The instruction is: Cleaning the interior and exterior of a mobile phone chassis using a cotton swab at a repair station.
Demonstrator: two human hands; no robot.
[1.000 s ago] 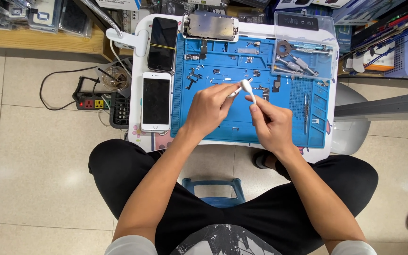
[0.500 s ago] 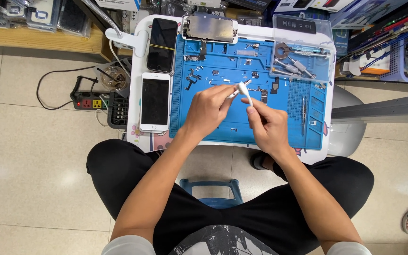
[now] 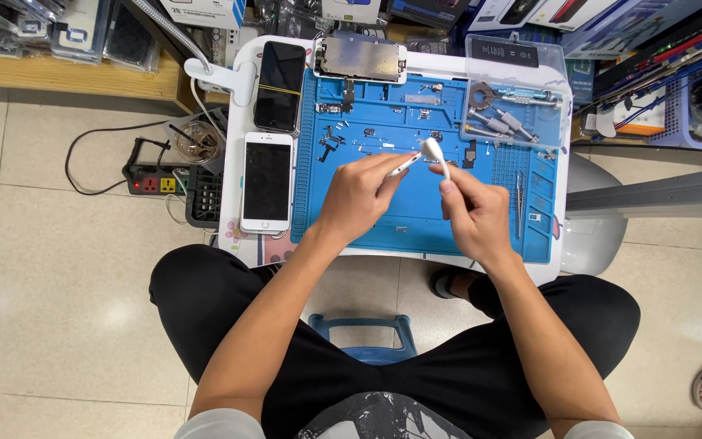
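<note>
Both hands pinch parts: left hand [image 3: 359, 195] a small white piece [image 3: 404, 165]; right hand [image 3: 477, 213] a white tool [image 3: 435, 152]; loose phone parts [image 3: 343, 142] beyond fingertips, unassembled.

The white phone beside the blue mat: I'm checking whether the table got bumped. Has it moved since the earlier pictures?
No. The white phone lies face up along the left edge of the blue mat, just below the black phone, as before.

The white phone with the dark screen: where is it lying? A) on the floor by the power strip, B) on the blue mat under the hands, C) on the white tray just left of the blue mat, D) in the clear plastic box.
C: the white phone lies face up on the white tray, beside the left edge of the blue mat, below a black phone.
</note>
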